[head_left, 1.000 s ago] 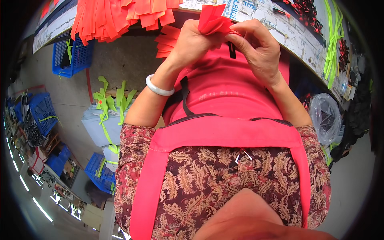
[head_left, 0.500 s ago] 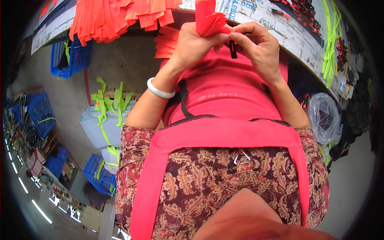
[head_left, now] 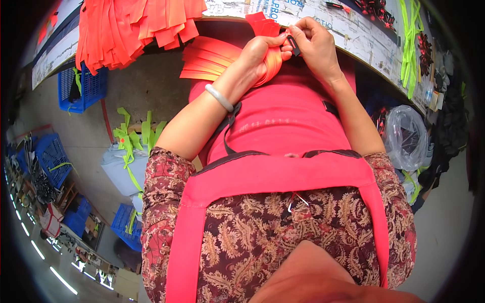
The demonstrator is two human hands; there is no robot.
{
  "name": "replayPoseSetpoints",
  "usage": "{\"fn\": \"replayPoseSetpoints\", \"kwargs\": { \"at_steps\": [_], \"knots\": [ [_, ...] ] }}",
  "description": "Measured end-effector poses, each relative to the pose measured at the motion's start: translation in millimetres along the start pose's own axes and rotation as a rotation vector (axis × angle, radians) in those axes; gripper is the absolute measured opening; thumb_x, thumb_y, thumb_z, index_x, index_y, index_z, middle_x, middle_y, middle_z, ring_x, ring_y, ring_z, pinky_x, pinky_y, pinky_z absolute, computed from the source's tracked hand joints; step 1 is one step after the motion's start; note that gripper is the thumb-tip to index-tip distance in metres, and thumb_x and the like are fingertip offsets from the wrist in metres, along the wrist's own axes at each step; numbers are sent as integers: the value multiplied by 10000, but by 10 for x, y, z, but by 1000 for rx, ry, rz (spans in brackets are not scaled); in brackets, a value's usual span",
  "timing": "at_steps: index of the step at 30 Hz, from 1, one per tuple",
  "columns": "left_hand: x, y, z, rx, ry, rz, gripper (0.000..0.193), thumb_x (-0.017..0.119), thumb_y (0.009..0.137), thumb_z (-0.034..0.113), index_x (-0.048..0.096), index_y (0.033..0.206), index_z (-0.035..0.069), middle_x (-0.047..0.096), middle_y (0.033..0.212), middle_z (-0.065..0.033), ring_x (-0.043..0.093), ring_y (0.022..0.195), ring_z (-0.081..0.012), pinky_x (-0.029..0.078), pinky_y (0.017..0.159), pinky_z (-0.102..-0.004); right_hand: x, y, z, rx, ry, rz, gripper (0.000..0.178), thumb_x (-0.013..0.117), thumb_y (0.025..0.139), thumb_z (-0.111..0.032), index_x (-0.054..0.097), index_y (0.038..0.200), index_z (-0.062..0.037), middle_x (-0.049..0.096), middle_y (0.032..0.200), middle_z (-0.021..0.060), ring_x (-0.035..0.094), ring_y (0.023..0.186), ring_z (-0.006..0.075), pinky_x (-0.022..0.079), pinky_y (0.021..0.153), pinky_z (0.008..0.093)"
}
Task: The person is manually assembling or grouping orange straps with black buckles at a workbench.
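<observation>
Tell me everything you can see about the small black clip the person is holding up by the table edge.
The small black clip looks like a slim, dark plastic slider, though it is too small to make out its parts. It stands roughly upright, pinched in the fingertips of the right hand. It sits against the end of the orange-red strap that the left hand grips in a bunch. All this is held just in front of the paper-covered table edge.

Since a second ago, the left hand point(head_left: 260, 53) now wraps lower around the red strap point(head_left: 270, 60), while the right hand point(head_left: 313, 43) brings the black buckle point(head_left: 293, 44) closer.
</observation>
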State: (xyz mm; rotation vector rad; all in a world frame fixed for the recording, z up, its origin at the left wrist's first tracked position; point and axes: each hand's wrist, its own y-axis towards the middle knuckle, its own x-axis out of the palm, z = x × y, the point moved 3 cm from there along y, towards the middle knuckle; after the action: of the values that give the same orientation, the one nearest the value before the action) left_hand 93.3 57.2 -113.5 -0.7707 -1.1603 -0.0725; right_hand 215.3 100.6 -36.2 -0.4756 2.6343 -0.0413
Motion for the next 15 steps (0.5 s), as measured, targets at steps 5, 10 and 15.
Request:
{"fn": "replayPoseSetpoints", "kwargs": {
  "at_steps": [5,10,15],
  "knots": [
    [15,63,-6,-34,-132,-80,157,451,962,65,509,1056,-46,569,872,-100,543,672,-150,500,600,-269,70,-44,-89,-173,-233,145,118,583,902,-133,561,853,-27,653,667,137,664,581,248,508,532,346],
    [22,78,22,-17,-178,-110,147,453,961,60,512,1050,-40,550,848,-85,513,637,-139,461,565,-245,98,5,-63,-271,-389,204,135,608,916,-148,584,899,-17,614,645,59,589,568,99,454,515,263],
    [279,-199,161,247,299,63,152,635,885,99,601,953,-33,624,758,-76,566,577,-130,470,505,-242,-129,51,-36,186,212,-89,242,655,902,-260,617,890,-21,599,671,-3,527,606,51,416,530,207]
  ]
}}
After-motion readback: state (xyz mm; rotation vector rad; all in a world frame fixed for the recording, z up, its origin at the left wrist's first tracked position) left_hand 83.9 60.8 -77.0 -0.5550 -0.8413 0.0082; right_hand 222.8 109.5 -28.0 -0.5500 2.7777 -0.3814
